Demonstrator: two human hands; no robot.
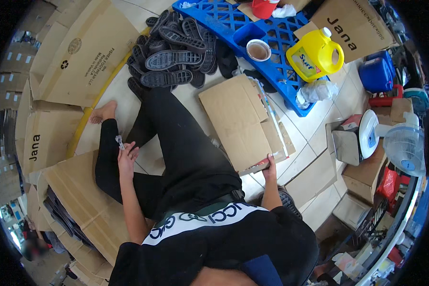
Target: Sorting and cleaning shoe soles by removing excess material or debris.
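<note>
Sitting low, legs in black trousers folded across white floor tiles (314,125). Left grip (128,160) out past the bent knee: thumb and index nearly closed, pinching a small slim pen-like item (120,142), whitish at its upper end; too small to tell its kind. Other fingers loosely curled. Right grip (270,168) closed on the near right corner of a brown cardboard carton (238,121); fingertips over the edge, underside hidden. Carton lies flat on the tiles, set at a slant, right of the legs, a white strip along its right side.

Beyond the knees, a heap of dark shoe soles (174,60), treads mostly up. Right of it, a blue plastic pallet (291,97) bearing a round white tub (259,50), brownish inside. Yellow detergent jug (306,57) at the pallet's right side; crumpled clear plastic bag (316,91) just below. Far right, a white-and-blue fan (405,148).
</note>
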